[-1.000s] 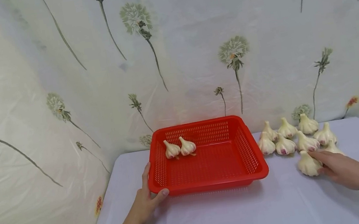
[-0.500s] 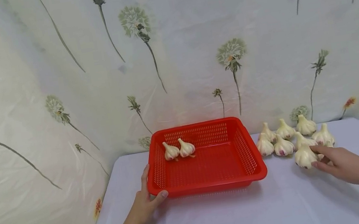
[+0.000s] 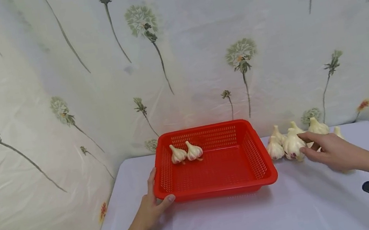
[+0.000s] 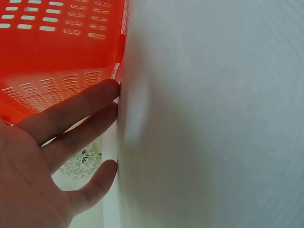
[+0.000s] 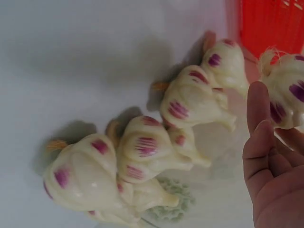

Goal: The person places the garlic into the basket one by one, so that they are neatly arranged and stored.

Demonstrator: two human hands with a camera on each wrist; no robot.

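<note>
A garlic bulb [image 3: 293,146] is pinched between the thumb and fingers of my right hand [image 3: 337,152]. In the right wrist view this garlic bulb [image 5: 289,88] is raised at the right edge, with purple streaks on its skin. My left hand [image 3: 148,212] rests at the left front corner of a red plastic basket [image 3: 217,190], thumb at the front rim. In the left wrist view, straight, spread fingers [image 4: 97,97] lie along the basket's outside, tips down at the tablecloth. Two garlic bulbs, one of them the left bulb [image 3: 177,155], sit at the basket's back left.
Several more garlic bulbs [image 5: 142,149] stand in a cluster right of the basket, partly hidden by the right hand in the head view. A pale cloth [image 3: 216,229] covers the table. Behind it hangs a dandelion-printed sheet [image 3: 192,70].
My right hand has picked up the front garlic bulb and carried it left and back, over the cluster toward the basket. The left hand stays at the basket's corner.
</note>
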